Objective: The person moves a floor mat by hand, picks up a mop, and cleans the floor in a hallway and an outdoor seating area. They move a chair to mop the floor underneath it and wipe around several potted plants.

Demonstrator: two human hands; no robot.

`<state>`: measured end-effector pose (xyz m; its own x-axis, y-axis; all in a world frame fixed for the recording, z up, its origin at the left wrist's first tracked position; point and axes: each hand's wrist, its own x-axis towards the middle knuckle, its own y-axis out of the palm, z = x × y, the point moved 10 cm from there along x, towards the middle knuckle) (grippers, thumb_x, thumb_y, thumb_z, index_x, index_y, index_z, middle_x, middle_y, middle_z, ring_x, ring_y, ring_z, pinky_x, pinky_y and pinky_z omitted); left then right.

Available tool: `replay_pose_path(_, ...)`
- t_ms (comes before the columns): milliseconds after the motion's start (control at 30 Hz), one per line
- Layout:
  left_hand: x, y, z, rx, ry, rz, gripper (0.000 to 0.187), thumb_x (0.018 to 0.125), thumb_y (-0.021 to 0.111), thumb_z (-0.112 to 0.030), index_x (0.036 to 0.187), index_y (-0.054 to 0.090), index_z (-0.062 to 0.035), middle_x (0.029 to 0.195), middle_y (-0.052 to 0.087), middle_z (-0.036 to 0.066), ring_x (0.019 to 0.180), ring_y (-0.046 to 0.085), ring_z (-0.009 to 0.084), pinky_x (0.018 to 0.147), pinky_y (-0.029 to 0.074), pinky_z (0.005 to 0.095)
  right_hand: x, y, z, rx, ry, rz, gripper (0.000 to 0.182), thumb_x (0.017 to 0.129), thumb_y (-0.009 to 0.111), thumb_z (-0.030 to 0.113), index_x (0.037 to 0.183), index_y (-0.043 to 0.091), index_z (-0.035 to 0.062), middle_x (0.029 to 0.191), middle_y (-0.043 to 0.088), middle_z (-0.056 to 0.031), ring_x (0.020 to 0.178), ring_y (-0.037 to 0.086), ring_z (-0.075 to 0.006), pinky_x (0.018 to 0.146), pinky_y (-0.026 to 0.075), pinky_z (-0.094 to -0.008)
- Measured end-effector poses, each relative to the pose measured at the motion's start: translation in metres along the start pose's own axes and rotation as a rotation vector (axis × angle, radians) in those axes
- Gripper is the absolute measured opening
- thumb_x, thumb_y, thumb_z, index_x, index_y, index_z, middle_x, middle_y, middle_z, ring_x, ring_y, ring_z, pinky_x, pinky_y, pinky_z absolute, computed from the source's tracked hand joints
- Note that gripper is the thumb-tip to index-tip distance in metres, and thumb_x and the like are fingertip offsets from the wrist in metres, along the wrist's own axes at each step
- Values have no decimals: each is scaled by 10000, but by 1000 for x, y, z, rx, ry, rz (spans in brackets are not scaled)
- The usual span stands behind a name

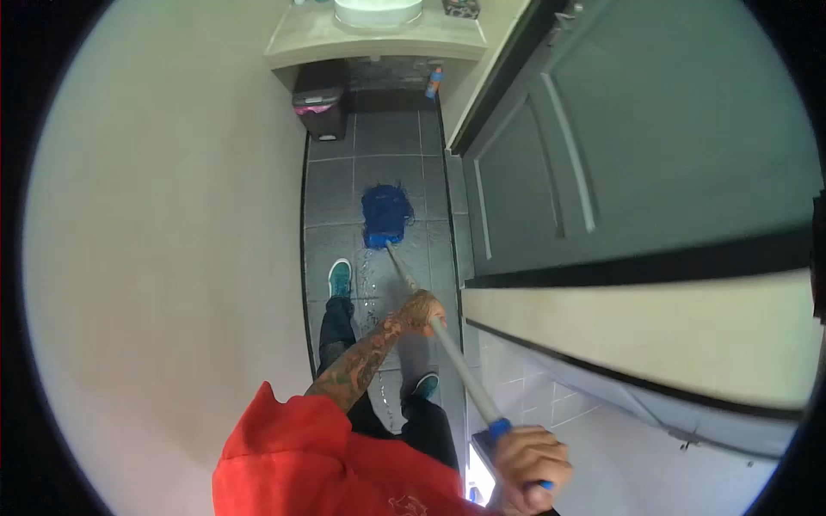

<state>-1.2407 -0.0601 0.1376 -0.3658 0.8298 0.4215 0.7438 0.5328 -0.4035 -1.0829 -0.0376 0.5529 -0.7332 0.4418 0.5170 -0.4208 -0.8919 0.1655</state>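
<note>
A long pale mop handle (465,374) runs slantwise from the lower right up to a blue mop head (386,212), which lies spread on the grey tiled floor (330,204). My left hand (424,311), at the end of a tattooed forearm, is closed around the middle of the handle. Near its blue-ringed upper end, my right hand (533,467) grips the handle with fingers wrapped round it. Wet streaks and drops show on the tiles between my feet.
Ahead stands a counter (447,40) with a white basin (379,12). Beneath it are a dark bin (320,112) at left and a blue and orange bottle (434,83) at right. A wall bounds the left, a grey door (688,129) the right. Teal shoes (341,279) flank the wet strip.
</note>
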Motion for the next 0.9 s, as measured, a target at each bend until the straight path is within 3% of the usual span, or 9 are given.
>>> replay_pose_path(133,46,-115,112,-179,-89,-98,294,548,777,-463,660,691,-206,601,606,18,640,612,226,636,467,387,102,81,-126,-3,2,9,308,864,572,94,567,492,114,445,459,6,389,472,-126,442,410,-283)
replay_pose_path(233,94,-243,192,213,46,-294,238,579,770,-390,604,642,-192,596,603,0,602,595,225,636,477,380,159,142,-221,1,-15,155,234,849,552,89,618,519,104,442,481,-2,382,491,-142,440,400,-280)
replay_pose_path(267,109,-274,244,283,0,-283,231,610,756,-359,578,612,-182,601,597,2,608,588,230,648,482,382,161,145,-273,12,122,260,420,861,587,314,519,478,95,495,558,-55,460,580,-190,496,494,-334)
replay_pose_path(300,123,-316,277,303,61,-336,239,660,738,-364,583,608,-179,601,589,13,610,576,227,654,481,398,176,154,-310,-67,59,73,380,817,547,236,491,487,52,449,518,-74,398,551,-226,462,467,-346)
replay_pose_path(433,176,-410,409,498,-10,-90,307,709,730,-407,583,581,-169,587,574,34,551,541,241,632,473,415,254,223,-450,-110,59,161,399,870,571,364,572,471,117,479,506,1,431,520,-159,523,425,-320)
replay_pose_path(500,195,-440,425,345,-175,-201,341,674,681,-370,529,468,-147,531,496,71,518,486,226,615,439,395,292,223,-440,-91,82,157,377,855,584,334,556,468,134,475,512,8,426,512,-133,537,427,-316)
replay_pose_path(633,196,-420,324,305,-72,-340,322,683,688,-339,526,477,-153,512,479,57,491,462,221,625,445,406,327,188,-347,51,138,-4,325,842,585,272,558,481,153,450,505,27,389,484,-102,547,442,-286)
replay_pose_path(767,182,-407,245,48,-187,-256,326,620,728,-245,485,448,-148,465,470,36,443,484,218,515,418,392,387,259,-280,251,78,488,235,827,634,158,630,510,132,457,531,12,416,559,-100,449,442,-214)
replay_pose_path(900,201,-418,265,-47,-171,-112,304,563,731,-160,474,443,-127,450,476,29,410,492,204,449,386,352,395,256,-284,162,-16,215,237,835,661,115,654,508,127,496,550,9,451,583,-102,441,449,-224)
